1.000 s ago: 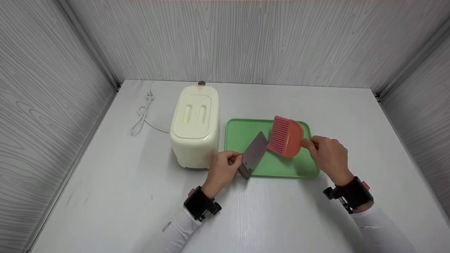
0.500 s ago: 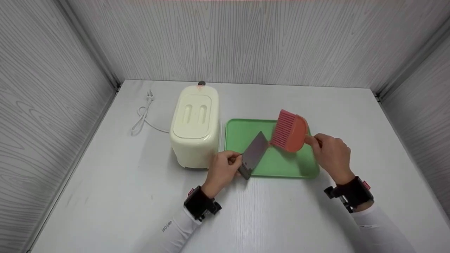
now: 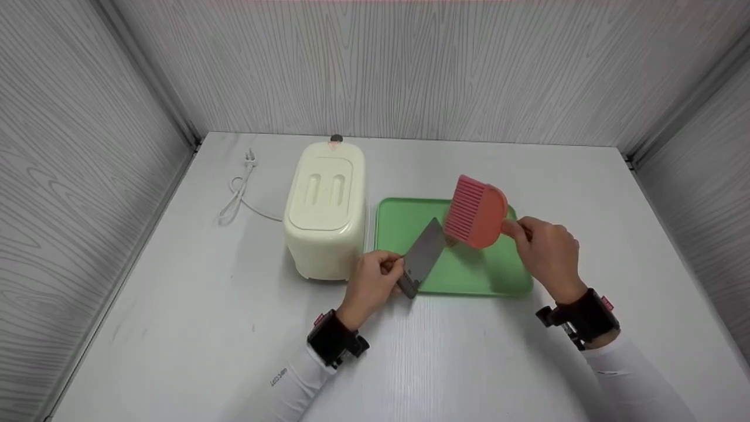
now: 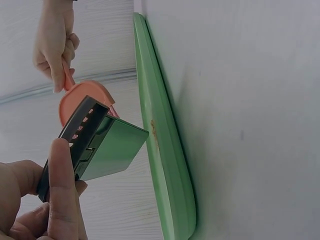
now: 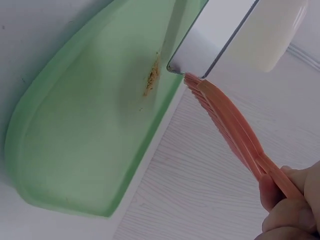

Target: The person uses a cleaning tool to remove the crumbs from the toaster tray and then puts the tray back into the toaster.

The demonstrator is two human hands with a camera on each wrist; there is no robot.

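Observation:
My left hand (image 3: 372,281) pinches the black grip of a metal scraper (image 3: 426,251). Its shiny flat blade slants over the green tray (image 3: 404,212). By its handle, my right hand (image 3: 549,252) holds an orange hand brush (image 3: 489,220) with pink bristles. The bristles overlap the blade's far corner in the head view. In the right wrist view the bristle tips (image 5: 192,80) are right at the blade's edge. A small heap of brown crumbs (image 5: 152,77) lies on the tray below them.
A cream toaster (image 3: 325,234) with a lid on top stands just left of the tray. Its white cord (image 3: 239,193) and plug lie on the table behind it to the left. Grey wood-grain panels (image 3: 375,70) enclose the back and sides.
My right hand first draws the brush up and to the right, off the scraper, then back left toward it. Crumbs show beneath the bristles now. My left hand and the scraper stay put.

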